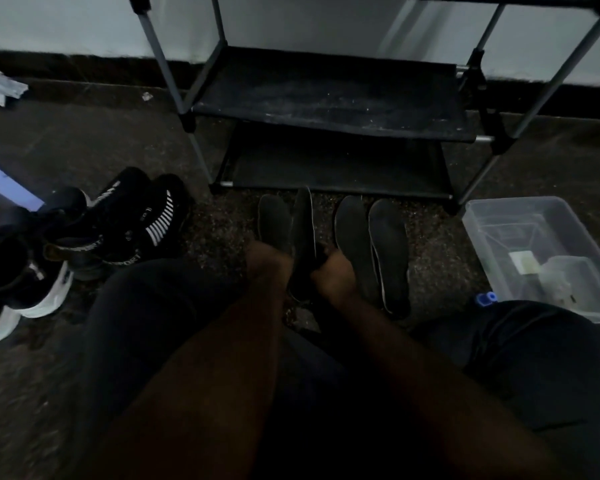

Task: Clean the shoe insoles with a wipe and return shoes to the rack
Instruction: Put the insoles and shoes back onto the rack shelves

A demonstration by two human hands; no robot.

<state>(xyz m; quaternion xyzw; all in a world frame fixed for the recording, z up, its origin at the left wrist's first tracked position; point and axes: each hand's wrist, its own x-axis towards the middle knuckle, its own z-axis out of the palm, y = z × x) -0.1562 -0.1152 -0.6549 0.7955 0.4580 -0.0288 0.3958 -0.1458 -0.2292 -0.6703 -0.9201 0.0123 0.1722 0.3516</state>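
In the head view, dim light covers a dark speckled floor. At the lower centre, both hands meet on a tilted insole (303, 230), which stands on its edge just before the black shoe rack (326, 95). The right hand (333, 275) curls its fingers round the near part of that insole. The left hand (269, 268) lies against its other side, and I cannot tell its grip in the gloom. A flat insole (274, 221) lies just left of it, and a pair of insoles (371, 244) lies side by side to the right. Black sneakers (146, 220) are heaped at the left edge. A clear plastic bin (478, 230) sits at the right, with a blue cap (486, 299) beside it.
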